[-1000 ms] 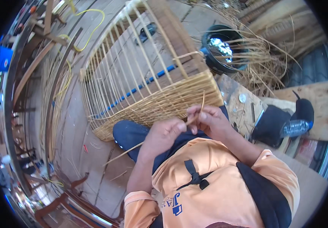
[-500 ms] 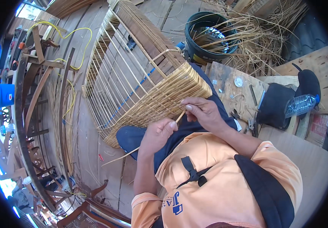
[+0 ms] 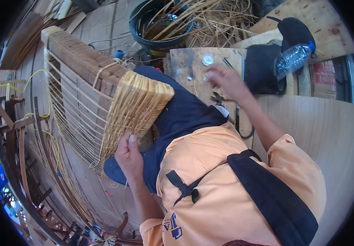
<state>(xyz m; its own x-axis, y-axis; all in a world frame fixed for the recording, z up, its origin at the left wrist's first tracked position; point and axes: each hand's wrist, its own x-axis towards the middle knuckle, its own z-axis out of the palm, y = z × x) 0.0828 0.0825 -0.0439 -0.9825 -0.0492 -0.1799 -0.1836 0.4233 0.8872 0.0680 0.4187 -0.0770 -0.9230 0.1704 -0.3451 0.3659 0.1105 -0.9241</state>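
Note:
A woven rattan frame (image 3: 121, 108) leans against my legs, its wooden side bar (image 3: 82, 53) bound with strips and pale strands stretched across its open middle. My left hand (image 3: 128, 156) is closed at the lower edge of the weave, thumb on top; the rattan strip in its grasp is mostly hidden, with a pale end showing below the wrist. To the right, my right hand (image 3: 228, 84) hovers over a wooden board (image 3: 189, 61), smeared by motion. Near it on the board are pliers (image 3: 216, 98), a round silvery disc (image 3: 207, 60) and small pale pieces.
A dark bucket (image 3: 134, 30) of water with rattan strips soaking stands at the far side, beside a heap of loose strips (image 3: 222, 22). A black boot (image 3: 263, 67) and a clear plastic bottle (image 3: 293, 59) lie at right. Curved wooden parts (image 3: 23, 160) and a yellow cord fill the left.
My right hand has let go of the strip and moved right, over the board. My left hand stays by the weave. The view has swung to the right.

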